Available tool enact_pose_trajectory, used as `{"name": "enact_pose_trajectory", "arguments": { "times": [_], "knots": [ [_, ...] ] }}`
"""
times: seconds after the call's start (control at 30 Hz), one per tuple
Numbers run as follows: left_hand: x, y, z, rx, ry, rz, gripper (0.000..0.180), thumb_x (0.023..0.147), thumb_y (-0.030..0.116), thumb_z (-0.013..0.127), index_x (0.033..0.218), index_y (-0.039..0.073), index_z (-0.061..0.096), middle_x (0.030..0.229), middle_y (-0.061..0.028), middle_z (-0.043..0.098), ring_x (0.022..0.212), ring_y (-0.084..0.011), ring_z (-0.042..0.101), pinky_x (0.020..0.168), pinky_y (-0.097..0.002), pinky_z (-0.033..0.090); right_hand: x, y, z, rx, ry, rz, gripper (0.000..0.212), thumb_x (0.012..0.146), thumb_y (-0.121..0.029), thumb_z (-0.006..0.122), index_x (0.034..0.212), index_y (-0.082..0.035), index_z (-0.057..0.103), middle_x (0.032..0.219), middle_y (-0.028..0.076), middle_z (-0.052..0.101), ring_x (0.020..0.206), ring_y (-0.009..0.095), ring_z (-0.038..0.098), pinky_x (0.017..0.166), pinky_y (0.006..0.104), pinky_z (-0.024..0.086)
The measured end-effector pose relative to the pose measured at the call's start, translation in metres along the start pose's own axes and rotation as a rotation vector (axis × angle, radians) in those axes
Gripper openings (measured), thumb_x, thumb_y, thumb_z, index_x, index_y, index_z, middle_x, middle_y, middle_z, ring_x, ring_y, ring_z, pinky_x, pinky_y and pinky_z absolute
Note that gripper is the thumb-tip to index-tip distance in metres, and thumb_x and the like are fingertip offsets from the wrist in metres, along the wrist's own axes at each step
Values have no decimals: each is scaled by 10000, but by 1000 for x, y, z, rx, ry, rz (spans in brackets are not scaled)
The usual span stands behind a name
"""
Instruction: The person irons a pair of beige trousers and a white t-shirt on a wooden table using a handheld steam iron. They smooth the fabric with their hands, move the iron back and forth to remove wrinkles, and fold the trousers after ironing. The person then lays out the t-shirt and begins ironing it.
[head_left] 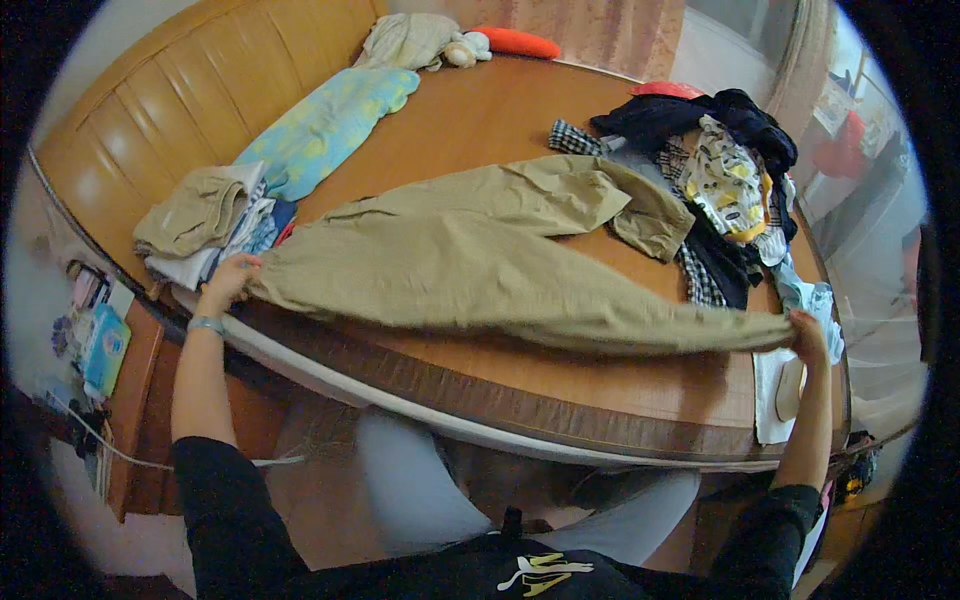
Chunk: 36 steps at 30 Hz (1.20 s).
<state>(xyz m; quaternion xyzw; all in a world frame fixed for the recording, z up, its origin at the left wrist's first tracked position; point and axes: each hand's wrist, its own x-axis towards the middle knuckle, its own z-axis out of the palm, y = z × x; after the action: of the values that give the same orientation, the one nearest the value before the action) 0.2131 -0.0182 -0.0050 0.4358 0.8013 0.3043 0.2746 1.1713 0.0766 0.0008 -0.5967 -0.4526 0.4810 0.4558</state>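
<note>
A pair of khaki trousers [440, 260] lies stretched across the bed from left to right. My left hand [231, 278] grips the waist end beside the folded stack. At the far right, my right hand [808, 337] is closed on the hem of the nearer leg, which is pulled out long and slightly raised off the mat. The other leg [650, 222] lies bent on the far side, its end folded over near the heap of clothes. Both arms are spread wide.
A folded clothes stack [195, 215] sits by the wooden headboard [130, 110]. Beyond it lies a blue-green pillow [330, 130]. Loose clothes [725, 180] are heaped at the right. A white cloth [775, 395] hangs near the bed's front edge. A bedside cabinet [145, 410] stands left.
</note>
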Motion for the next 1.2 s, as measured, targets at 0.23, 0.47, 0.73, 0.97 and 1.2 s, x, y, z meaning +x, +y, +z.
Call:
{"name": "enact_pose_trajectory", "arguments": {
  "times": [0.23,0.47,0.73,0.97,1.2],
  "knots": [
    [6,-57,17,-17,90,75,158,777,133,540,902,39,568,679,-11,520,493,-108,455,380,-255,361,-24,27,40,-512,251,160,219,769,-208,584,872,-18,549,759,78,578,681,202,575,568,336,480],
    [-32,32,76,525,690,744,374,667,197,638,983,15,552,948,-176,556,931,-342,493,807,-387,394,-50,9,211,-772,189,-687,256,733,-62,620,973,-20,540,900,137,593,852,246,560,767,317,435],
    [-118,65,202,219,-283,1081,253,733,224,618,886,26,580,862,-119,563,809,-250,535,721,-347,434,-181,19,476,-425,-698,-521,265,770,-216,588,875,27,598,737,190,602,709,347,583,656,390,461],
    [-102,105,176,49,-697,538,180,801,182,573,814,8,618,627,44,534,592,-50,434,522,-238,371,-170,32,521,-325,-363,-392,243,752,-189,641,834,35,593,622,73,554,568,133,518,526,270,418],
    [-101,101,175,-116,-819,558,177,809,176,575,820,5,620,666,46,556,628,-52,459,569,-233,401,-171,42,528,-198,-275,-459,195,787,-160,608,764,30,571,584,42,504,537,89,417,494,254,369]
  ]
}}
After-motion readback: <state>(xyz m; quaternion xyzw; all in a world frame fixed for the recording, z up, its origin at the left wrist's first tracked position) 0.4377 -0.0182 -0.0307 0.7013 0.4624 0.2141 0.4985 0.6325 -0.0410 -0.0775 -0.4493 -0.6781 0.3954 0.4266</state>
